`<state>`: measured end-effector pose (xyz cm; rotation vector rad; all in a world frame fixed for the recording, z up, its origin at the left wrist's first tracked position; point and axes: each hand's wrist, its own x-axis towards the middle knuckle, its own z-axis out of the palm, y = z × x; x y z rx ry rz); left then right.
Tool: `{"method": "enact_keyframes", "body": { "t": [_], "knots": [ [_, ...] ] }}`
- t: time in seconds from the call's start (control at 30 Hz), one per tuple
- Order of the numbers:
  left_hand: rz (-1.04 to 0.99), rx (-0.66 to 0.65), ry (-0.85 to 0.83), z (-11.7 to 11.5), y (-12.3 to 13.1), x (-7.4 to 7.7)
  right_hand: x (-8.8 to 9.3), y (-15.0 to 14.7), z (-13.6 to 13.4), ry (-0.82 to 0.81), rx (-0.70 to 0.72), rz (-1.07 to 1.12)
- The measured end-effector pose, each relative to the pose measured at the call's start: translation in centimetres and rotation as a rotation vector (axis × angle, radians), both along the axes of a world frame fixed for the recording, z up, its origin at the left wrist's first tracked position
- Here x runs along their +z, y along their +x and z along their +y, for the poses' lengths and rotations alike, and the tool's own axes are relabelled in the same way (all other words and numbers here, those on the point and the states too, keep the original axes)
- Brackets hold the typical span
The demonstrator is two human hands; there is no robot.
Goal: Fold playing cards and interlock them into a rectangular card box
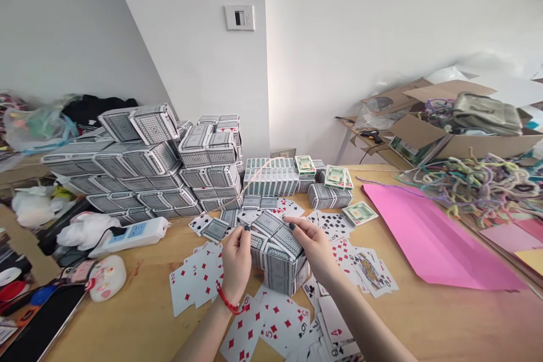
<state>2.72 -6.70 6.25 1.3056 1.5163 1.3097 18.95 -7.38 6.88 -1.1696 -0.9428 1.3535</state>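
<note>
A block folded from grey-backed playing cards (283, 267) stands on the table between my hands, with loose-looking card flaps (271, 226) angled over its top. My left hand (236, 260) is closed at the block's left side, thumb up by the top edge and the other fingers curled out of sight. At the top right corner, my right hand (316, 246) pinches the card edge between thumb and forefinger. Face-up diamond cards (197, 277) lie to the left, and more loose cards (285, 319) spread in front. A fan of face cards (371, 271) rests at the right.
Tall stacks of card blocks (139, 164) rise at the back left. Behind my hands stand a row of card packs (271, 176) and green card boxes (338, 176). A power strip (131, 236) lies left; pink paper (432, 237), a yarn tangle (470, 181) and a cardboard box (475, 144) lie right.
</note>
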Motion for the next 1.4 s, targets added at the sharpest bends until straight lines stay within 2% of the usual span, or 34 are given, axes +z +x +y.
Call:
{"method": "enact_keyframes", "body": {
  "t": [0.73, 1.1, 1.4],
  "knots": [
    [0.025, 0.010, 0.022, 0.11, -0.02, 0.02, -0.11, -0.18, -0.07, -0.003, -0.007, -0.063],
    [0.059, -0.038, 0.041, 0.24, -0.20, -0.18, 0.12, -0.20, -0.20, -0.013, 0.011, -0.065],
    [0.163, -0.025, 0.094, 0.03, -0.12, -0.20, 0.00, -0.34, -0.32, -0.006, 0.025, -0.051]
  ]
}}
